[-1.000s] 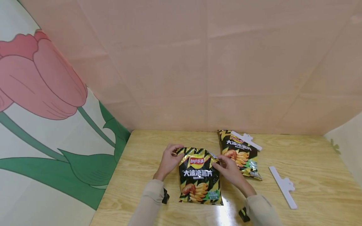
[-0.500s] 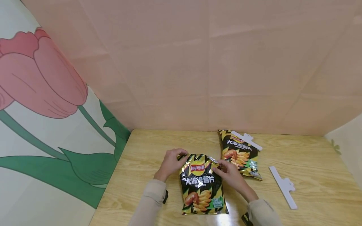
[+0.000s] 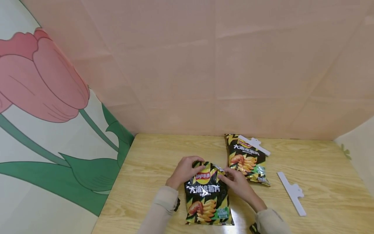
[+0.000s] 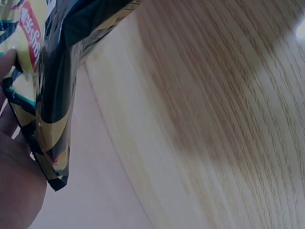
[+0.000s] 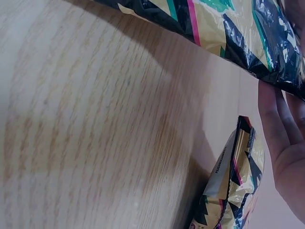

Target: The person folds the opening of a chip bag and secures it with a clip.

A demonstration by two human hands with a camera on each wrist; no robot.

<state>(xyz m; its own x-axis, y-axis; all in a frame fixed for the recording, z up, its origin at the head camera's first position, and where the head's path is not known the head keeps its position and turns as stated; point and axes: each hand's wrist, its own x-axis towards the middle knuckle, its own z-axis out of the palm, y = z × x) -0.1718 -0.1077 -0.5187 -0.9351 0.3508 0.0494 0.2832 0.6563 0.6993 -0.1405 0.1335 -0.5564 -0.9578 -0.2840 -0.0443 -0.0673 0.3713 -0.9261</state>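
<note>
At the nearer bag's (image 3: 208,198) upper edges, fingers (image 3: 198,169)

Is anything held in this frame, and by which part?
Yes, the nearer chip bag: the left hand grips it near its upper left corner, the right hand near its upper right.

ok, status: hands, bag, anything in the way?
Left hand, right hand both gripping near chip bag by upper corners. Second chip bag just beyond right hand, white clip across its top. Nothing visible blocking.
</note>
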